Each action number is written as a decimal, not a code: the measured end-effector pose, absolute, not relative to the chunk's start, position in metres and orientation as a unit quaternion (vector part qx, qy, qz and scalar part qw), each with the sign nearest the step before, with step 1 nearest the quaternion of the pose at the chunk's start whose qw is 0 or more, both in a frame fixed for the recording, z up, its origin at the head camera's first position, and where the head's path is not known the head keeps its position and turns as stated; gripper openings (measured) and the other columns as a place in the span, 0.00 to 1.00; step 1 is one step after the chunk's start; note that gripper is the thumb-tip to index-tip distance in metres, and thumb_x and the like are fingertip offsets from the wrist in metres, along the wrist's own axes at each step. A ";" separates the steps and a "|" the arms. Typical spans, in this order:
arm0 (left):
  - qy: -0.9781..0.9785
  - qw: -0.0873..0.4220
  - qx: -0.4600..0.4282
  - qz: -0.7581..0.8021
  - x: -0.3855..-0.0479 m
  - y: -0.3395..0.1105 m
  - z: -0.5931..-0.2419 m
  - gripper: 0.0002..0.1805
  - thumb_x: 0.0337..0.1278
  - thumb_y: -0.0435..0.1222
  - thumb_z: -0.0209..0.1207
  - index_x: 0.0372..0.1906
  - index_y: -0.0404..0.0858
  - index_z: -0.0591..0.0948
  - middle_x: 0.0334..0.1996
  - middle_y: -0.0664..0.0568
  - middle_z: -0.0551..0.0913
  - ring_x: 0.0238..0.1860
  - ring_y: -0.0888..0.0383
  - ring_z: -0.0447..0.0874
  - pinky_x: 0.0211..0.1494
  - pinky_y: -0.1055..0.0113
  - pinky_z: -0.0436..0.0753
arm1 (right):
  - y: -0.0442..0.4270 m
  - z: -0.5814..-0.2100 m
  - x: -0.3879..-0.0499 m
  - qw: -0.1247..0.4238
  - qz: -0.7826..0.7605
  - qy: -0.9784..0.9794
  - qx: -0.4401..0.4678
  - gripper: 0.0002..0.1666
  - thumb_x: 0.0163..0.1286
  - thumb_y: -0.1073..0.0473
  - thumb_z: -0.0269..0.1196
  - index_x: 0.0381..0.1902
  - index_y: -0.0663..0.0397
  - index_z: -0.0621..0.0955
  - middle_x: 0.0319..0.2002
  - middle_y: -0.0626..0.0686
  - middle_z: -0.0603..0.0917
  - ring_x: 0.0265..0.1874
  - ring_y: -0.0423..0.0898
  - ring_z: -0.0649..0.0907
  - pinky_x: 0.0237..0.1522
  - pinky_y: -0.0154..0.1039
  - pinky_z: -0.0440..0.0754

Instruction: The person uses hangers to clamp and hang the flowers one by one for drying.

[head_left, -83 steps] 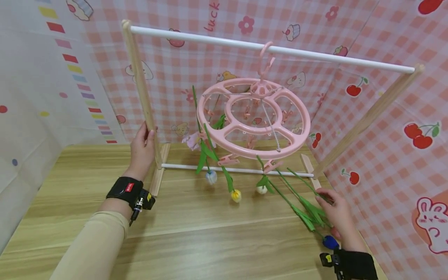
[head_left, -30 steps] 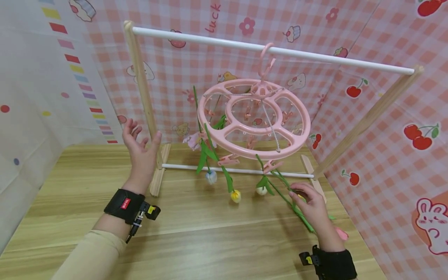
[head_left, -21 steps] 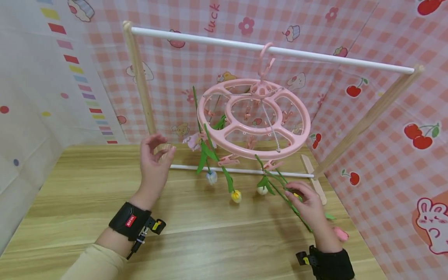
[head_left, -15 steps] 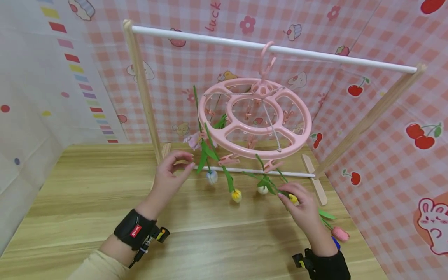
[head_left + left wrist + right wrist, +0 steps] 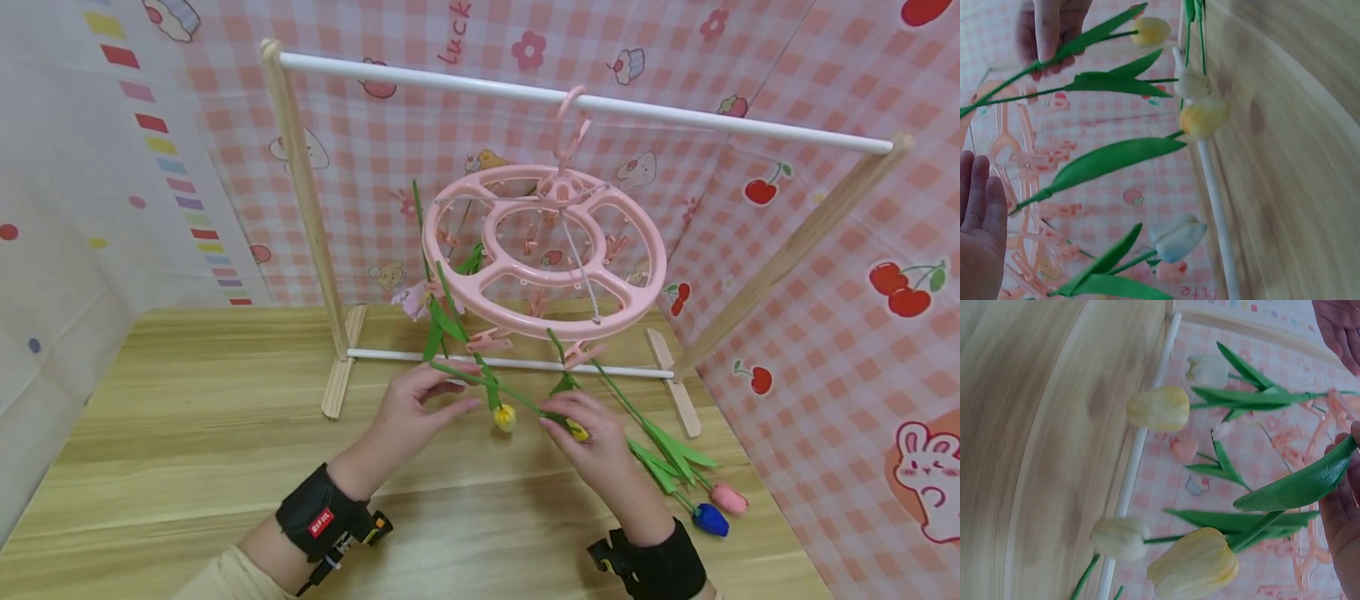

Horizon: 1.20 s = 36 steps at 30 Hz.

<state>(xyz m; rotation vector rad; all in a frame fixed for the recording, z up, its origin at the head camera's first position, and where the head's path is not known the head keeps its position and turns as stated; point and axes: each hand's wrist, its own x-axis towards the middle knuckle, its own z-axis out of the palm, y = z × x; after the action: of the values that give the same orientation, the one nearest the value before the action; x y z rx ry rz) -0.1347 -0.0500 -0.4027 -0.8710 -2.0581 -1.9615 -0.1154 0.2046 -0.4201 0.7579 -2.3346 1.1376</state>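
My right hand pinches a yellow tulip near its leaf, the flower hanging below the fingers. Its green stem slants up leftward to my left hand, whose fingers are parted around the stem's end without gripping it. Above both hands hangs a pink round clip hanger. Its clips hold another yellow tulip, a white tulip, a pale blue tulip and a pinkish-purple flower. In the head view my hands hide the white and pale blue blooms.
A blue tulip and a pink tulip lie on the wooden table at right. The rack has a white top bar, wooden posts and a low white rod. Checked cloth walls stand behind and at right.
My left hand has left the rack's left post and come down rightward to the stem. My right hand has drawn the yellow tulip leftward from the loose ones, uncovering the blue and pink tulips.
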 end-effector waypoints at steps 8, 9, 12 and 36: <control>-0.668 0.107 -0.297 -0.674 -0.130 -0.043 -0.401 0.14 0.48 0.22 0.64 0.43 0.29 0.82 0.44 0.34 0.82 0.46 0.63 0.82 0.49 0.64 0.85 | 0.195 -0.421 -0.116 0.199 0.407 -0.850 0.268 0.09 0.58 0.67 0.68 0.38 0.53 0.85 0.39 0.50 0.85 0.40 0.44 0.83 0.42 0.30 0.82; -0.663 0.108 -0.293 -0.680 -0.129 -0.043 -0.401 0.13 0.48 0.21 0.63 0.42 0.28 0.82 0.44 0.34 0.82 0.46 0.63 0.82 0.48 0.64 0.85 | 0.195 -0.422 -0.116 0.200 0.405 -0.851 0.268 0.10 0.58 0.67 0.68 0.38 0.53 0.85 0.39 0.49 0.85 0.40 0.43 0.83 0.42 0.31 0.83; -0.650 0.107 -0.276 -0.700 -0.128 -0.042 -0.401 0.11 0.50 0.20 0.62 0.41 0.26 0.81 0.43 0.36 0.83 0.45 0.63 0.83 0.47 0.65 0.85 | 0.194 -0.423 -0.117 0.204 0.398 -0.853 0.270 0.11 0.57 0.68 0.68 0.38 0.52 0.86 0.39 0.48 0.85 0.39 0.43 0.82 0.40 0.33 0.84; -0.650 0.170 -0.251 -0.697 -0.126 -0.036 -0.399 0.08 0.56 0.25 0.60 0.41 0.28 0.81 0.39 0.37 0.85 0.41 0.60 0.86 0.44 0.65 0.86 | 0.188 -0.423 -0.117 0.197 0.400 -0.853 0.271 0.12 0.57 0.66 0.69 0.40 0.50 0.85 0.38 0.48 0.85 0.39 0.43 0.83 0.40 0.38 0.85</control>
<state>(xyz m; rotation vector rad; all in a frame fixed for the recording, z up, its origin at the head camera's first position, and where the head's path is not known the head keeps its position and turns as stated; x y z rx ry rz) -0.1263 -0.0361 -0.3993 -0.7138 -1.8466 -1.9786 -0.1171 0.1876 -0.4226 0.7594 -2.3899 1.1189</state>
